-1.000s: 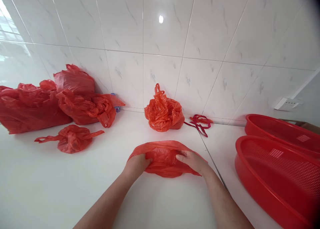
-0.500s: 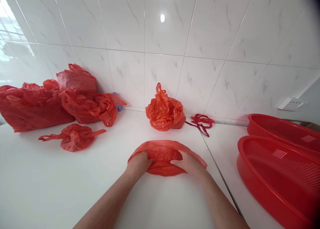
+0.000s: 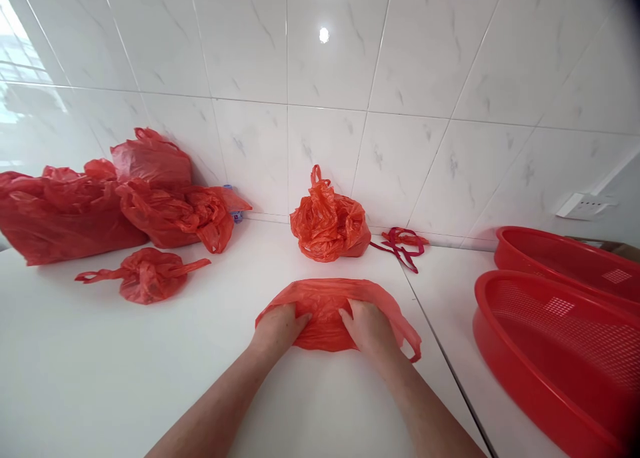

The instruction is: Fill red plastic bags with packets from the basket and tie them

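A red plastic bag (image 3: 327,291) lies spread sideways on the white table in front of me. My left hand (image 3: 277,328) grips its left part, the thumb pointing inward over the crumpled middle and the other fingers hidden in the plastic. On the other side, my right hand (image 3: 370,325) holds the bag with its thumb turned toward the left one; its remaining fingers are mostly out of sight. A handle loop of the bag sticks out to the right of my right wrist. Whether anything is inside the bag, I cannot tell.
Behind it, a knotted red bag (image 3: 330,225) stands by the tiled wall, with a dark red ribbon (image 3: 403,245) beside it. Several filled red bags (image 3: 75,225) and a small tied bag (image 3: 153,276) are at left. Red plastic baskets (image 3: 520,351) stand at right, past a table seam.
My right hand has shifted slightly left and now shows more fully over the bag. The bag's right end has dropped toward me, and its handle loop has come into sight.
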The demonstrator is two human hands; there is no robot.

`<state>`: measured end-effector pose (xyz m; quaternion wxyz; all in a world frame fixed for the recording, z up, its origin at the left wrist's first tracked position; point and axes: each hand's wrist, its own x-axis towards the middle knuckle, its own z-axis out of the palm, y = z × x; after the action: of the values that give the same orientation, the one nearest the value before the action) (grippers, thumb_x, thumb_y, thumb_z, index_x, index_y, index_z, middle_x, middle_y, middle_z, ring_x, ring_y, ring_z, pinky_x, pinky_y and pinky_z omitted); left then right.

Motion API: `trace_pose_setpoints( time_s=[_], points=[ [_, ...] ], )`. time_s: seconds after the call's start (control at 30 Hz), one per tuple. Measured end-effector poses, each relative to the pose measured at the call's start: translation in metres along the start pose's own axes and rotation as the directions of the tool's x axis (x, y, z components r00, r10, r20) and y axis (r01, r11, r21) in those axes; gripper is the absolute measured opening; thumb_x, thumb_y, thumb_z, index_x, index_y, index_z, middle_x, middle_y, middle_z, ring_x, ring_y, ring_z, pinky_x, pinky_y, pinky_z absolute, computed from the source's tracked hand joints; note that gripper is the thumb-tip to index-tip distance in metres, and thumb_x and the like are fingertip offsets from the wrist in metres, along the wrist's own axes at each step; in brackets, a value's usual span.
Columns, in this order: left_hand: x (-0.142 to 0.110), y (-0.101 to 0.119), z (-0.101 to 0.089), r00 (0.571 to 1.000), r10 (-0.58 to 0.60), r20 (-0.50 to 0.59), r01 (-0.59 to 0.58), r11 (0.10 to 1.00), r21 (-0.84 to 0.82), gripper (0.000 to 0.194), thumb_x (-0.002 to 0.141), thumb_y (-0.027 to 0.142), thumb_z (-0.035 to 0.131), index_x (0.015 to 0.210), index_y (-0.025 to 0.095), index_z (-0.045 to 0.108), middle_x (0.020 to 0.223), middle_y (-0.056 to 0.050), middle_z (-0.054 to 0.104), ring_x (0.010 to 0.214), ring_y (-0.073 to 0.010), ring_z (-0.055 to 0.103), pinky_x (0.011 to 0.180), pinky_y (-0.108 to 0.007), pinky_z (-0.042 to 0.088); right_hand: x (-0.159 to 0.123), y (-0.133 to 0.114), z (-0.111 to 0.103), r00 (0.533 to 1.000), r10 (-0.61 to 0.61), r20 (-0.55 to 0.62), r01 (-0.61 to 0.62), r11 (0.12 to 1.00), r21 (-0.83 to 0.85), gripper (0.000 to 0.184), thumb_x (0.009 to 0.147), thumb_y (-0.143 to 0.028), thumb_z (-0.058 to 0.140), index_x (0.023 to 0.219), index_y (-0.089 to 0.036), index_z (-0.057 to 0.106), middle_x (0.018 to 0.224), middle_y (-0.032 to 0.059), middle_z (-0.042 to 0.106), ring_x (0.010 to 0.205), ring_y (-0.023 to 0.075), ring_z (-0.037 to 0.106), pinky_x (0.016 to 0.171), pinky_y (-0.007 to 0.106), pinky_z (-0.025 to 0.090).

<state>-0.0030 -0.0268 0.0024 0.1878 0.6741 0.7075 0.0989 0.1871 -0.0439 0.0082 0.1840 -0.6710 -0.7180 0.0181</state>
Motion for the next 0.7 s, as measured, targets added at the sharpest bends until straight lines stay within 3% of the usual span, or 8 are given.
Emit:
trace_pose_setpoints(
  time_s=[0.1, 0.2, 0.3, 0.4, 0.47, 0.53, 0.63, 0.7],
  points=[
    [-0.005, 0.004, -0.004, 0.998, 0.050, -0.032, -0.049, 0.998, 0.031, 0.030, 0.084, 0.041, 0.044, 0.073, 0.018, 0.061, 0.067, -0.004, 0.064, 0.063, -0.0178, 0.061, 0.054, -0.026, 0.040, -0.002, -0.007, 0.003, 0.981, -0.138, -0.135, 0.141, 0.990, 0.012, 0.030, 0.091, -0.026, 0.036, 0.094, -0.021, 0.066, 0.075, 0.0056, 0.068, 0.068, 0.0179, 0.062, 0.061, 0.028, 0.046],
    [-0.011, 0.006, -0.006, 0.972, 0.213, -0.100, -0.214, 0.977, 0.003, 0.026, 0.083, 0.032, 0.045, 0.098, 0.020, 0.063, 0.081, -0.004, 0.069, 0.075, -0.0193, 0.064, 0.060, -0.026, 0.043, -0.003, -0.007, 0.000, 0.944, -0.208, -0.255, 0.248, 0.960, 0.134, 0.032, 0.093, -0.029, 0.035, 0.105, -0.023, 0.064, 0.091, 0.0068, 0.069, 0.084, 0.0187, 0.063, 0.075, 0.029, 0.049],
    [-0.016, 0.006, -0.004, 0.900, 0.426, -0.097, -0.428, 0.904, 0.001, 0.044, 0.078, 0.027, 0.052, 0.122, 0.025, 0.054, 0.107, -0.006, 0.066, 0.092, -0.0215, 0.063, 0.066, -0.028, 0.046, -0.001, 0.000, -0.003, 0.927, -0.158, -0.339, 0.246, 0.941, 0.234, 0.034, 0.093, -0.032, 0.035, 0.113, -0.022, 0.060, 0.105, 0.0081, 0.067, 0.096, 0.0205, 0.061, 0.084, 0.033, 0.048],
    [-0.020, 0.005, 0.001, 0.838, 0.543, -0.046, -0.543, 0.839, 0.016, 0.062, 0.068, 0.021, 0.062, 0.128, 0.029, 0.049, 0.137, -0.007, 0.049, 0.106, -0.0255, 0.059, 0.072, -0.030, 0.049, 0.006, 0.012, -0.001, 0.914, -0.102, -0.392, 0.210, 0.947, 0.244, 0.040, 0.092, -0.035, 0.038, 0.126, -0.019, 0.050, 0.123, 0.0099, 0.059, 0.114, 0.0229, 0.053, 0.096, 0.038, 0.044],
    [-0.023, 0.005, 0.002, 0.838, 0.545, -0.006, -0.546, 0.838, -0.011, 0.076, 0.062, 0.019, 0.064, 0.134, 0.033, 0.043, 0.149, -0.005, 0.032, 0.106, -0.0264, 0.059, 0.068, -0.029, 0.050, 0.011, 0.021, 0.002, 0.920, -0.064, -0.387, 0.166, 0.957, 0.237, 0.045, 0.091, -0.037, 0.040, 0.130, -0.016, 0.046, 0.129, 0.0116, 0.054, 0.121, 0.0240, 0.047, 0.100, 0.040, 0.041],
    [-0.027, 0.006, 0.002, 0.835, 0.548, 0.041, -0.546, 0.836, -0.058, 0.086, 0.058, 0.018, 0.065, 0.138, 0.037, 0.036, 0.151, -0.003, 0.027, 0.098, -0.0246, 0.062, 0.060, -0.027, 0.050, 0.014, 0.030, 0.005, 0.940, -0.001, -0.342, 0.091, 0.964, 0.248, 0.048, 0.090, -0.039, 0.041, 0.131, -0.015, 0.043, 0.130, 0.0121, 0.053, 0.121, 0.0244, 0.047, 0.099, 0.039, 0.041],
    [-0.029, 0.009, 0.000, 0.815, 0.576, 0.064, -0.568, 0.816, -0.109, 0.095, 0.058, 0.018, 0.065, 0.142, 0.038, 0.026, 0.139, -0.006, 0.044, 0.084, -0.0209, 0.064, 0.053, -0.024, 0.047, 0.017, 0.039, 0.005, 0.963, 0.118, -0.241, -0.049, 0.960, 0.275, 0.050, 0.090, -0.044, 0.038, 0.132, -0.018, 0.039, 0.130, 0.0103, 0.052, 0.118, 0.0241, 0.050, 0.093, 0.038, 0.043],
    [-0.028, 0.010, 0.000, 0.828, 0.560, 0.038, -0.555, 0.827, -0.087, 0.097, 0.059, 0.020, 0.066, 0.144, 0.036, 0.022, 0.122, -0.008, 0.057, 0.079, -0.0204, 0.063, 0.054, -0.025, 0.047, 0.017, 0.042, 0.002, 0.972, 0.167, -0.163, -0.118, 0.955, 0.274, 0.052, 0.090, -0.048, 0.037, 0.133, -0.019, 0.036, 0.127, 0.0093, 0.055, 0.113, 0.0240, 0.054, 0.087, 0.037, 0.045]
  ],
)
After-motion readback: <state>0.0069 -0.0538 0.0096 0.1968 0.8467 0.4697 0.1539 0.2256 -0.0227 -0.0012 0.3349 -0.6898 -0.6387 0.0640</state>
